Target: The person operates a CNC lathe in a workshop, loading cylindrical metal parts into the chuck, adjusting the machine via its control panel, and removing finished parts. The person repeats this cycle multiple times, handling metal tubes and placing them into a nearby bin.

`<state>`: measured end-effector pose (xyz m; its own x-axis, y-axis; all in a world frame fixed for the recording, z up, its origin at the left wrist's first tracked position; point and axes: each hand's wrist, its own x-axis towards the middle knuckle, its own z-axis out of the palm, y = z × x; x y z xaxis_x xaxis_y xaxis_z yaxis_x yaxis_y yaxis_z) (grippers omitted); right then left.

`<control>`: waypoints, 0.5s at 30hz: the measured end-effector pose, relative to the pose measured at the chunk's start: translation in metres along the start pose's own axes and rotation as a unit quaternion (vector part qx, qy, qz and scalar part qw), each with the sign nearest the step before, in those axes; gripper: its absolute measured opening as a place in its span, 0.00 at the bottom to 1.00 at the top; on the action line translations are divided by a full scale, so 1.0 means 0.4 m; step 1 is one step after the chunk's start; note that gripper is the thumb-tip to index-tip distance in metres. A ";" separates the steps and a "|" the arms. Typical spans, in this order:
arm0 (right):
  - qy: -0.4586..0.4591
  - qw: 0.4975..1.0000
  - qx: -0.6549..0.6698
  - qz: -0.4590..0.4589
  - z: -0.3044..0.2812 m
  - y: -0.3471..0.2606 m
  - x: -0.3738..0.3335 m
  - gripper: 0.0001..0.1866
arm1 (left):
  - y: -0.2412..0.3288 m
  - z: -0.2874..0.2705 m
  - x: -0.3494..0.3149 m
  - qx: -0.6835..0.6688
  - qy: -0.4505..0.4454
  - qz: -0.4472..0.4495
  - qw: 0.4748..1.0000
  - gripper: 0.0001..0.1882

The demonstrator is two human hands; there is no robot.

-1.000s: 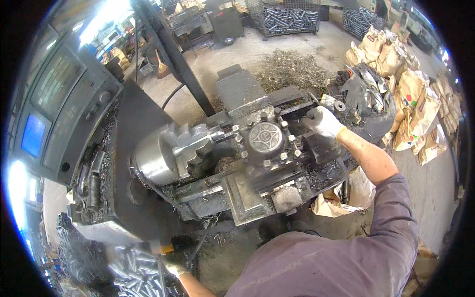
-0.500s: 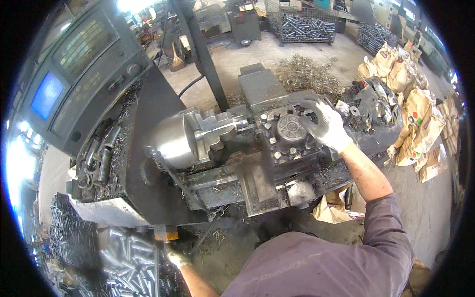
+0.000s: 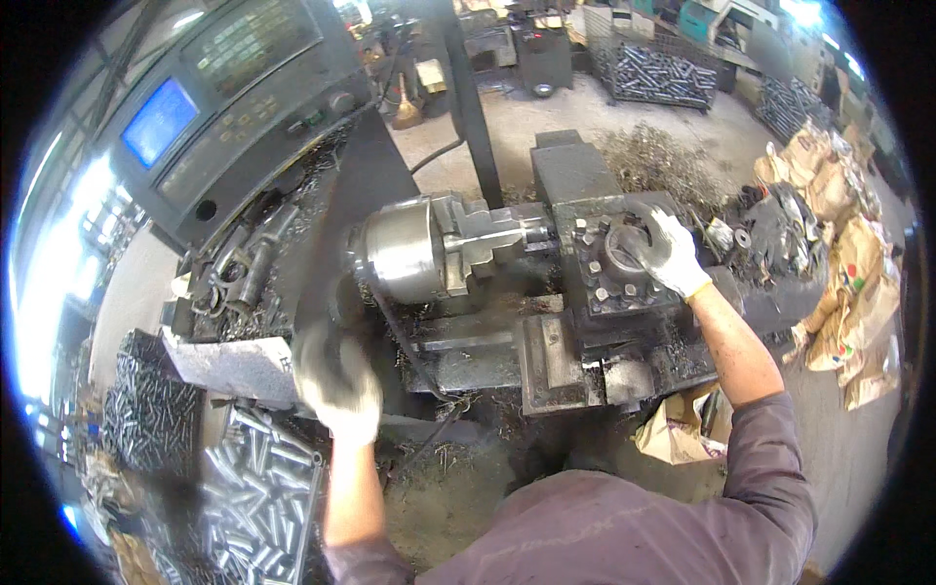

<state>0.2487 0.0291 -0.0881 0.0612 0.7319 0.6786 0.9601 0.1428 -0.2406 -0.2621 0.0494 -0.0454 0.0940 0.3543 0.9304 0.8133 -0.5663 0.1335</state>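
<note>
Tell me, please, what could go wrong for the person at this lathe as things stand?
The gloved right hand rests on the tool post beside the chuck; a glove could snag if the chuck turns. The blurred left hand is raised near the chuck too. Metal swarf and loose steel cylinders around could cut or trip.
</note>
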 end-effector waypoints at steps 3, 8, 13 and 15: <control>0.018 1.000 -0.001 -0.003 0.009 -0.001 0.004 0.26 | -0.007 0.157 0.236 0.066 -0.083 0.035 0.994 0.21; 0.049 0.999 -0.003 -0.006 -0.002 -0.026 0.009 0.21 | -0.108 0.387 0.490 0.246 -0.302 -0.131 0.912 0.43; 0.026 0.998 0.023 0.045 -0.019 -0.040 0.011 0.20 | -0.148 0.470 0.573 0.265 -0.353 -0.203 0.874 0.46; 0.047 0.998 0.024 0.030 -0.017 -0.041 0.013 0.23 | -0.115 0.452 0.553 0.272 -0.287 -0.178 0.901 0.43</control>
<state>0.2352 0.0259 -0.0759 0.1448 0.6752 0.7233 0.9402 0.1339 -0.3133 -0.1747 0.2884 0.0926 -0.0743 0.8560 0.5116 0.9970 0.0532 0.0558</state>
